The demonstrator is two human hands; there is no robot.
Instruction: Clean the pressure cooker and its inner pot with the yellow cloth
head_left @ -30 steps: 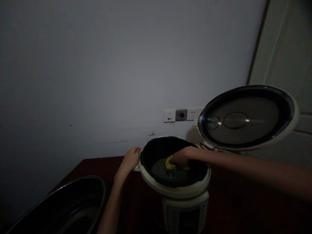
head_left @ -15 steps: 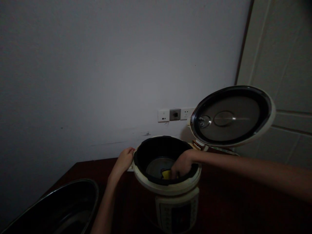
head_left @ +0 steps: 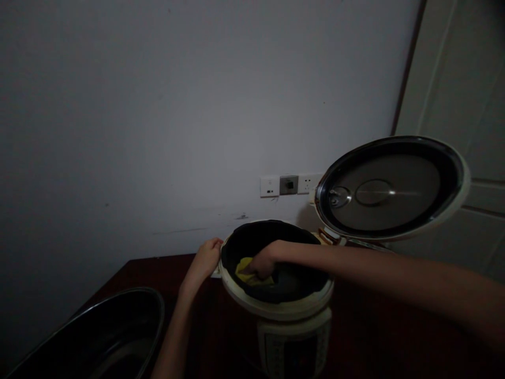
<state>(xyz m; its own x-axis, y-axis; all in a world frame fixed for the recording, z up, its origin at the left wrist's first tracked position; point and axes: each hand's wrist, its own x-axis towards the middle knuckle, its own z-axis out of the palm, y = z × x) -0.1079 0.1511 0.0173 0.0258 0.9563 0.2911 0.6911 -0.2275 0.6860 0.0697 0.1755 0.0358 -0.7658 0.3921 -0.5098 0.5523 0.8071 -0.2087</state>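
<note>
A white electric pressure cooker (head_left: pixel 294 310) stands on the table with its round lid (head_left: pixel 394 189) swung up to the right. Inside its dark pot, my right hand (head_left: pixel 265 261) is closed on a yellow cloth (head_left: pixel 246 273), pressing it against the left part of the pot's inside. My left hand (head_left: pixel 208 256) grips the cooker at its left rim, where a side handle sticks out. The fingertips of that hand are partly hidden behind the rim.
A large dark basin (head_left: pixel 114 337) sits at the left on the dark red table (head_left: pixel 158 268). Behind it rises a plain wall with sockets (head_left: pixel 289 185). A pale door (head_left: pixel 453 105) is at the right.
My right hand has moved the yellow cloth from the right of the pot's bottom to its left side. My left hand keeps its place on the cooker. The view has shifted slightly.
</note>
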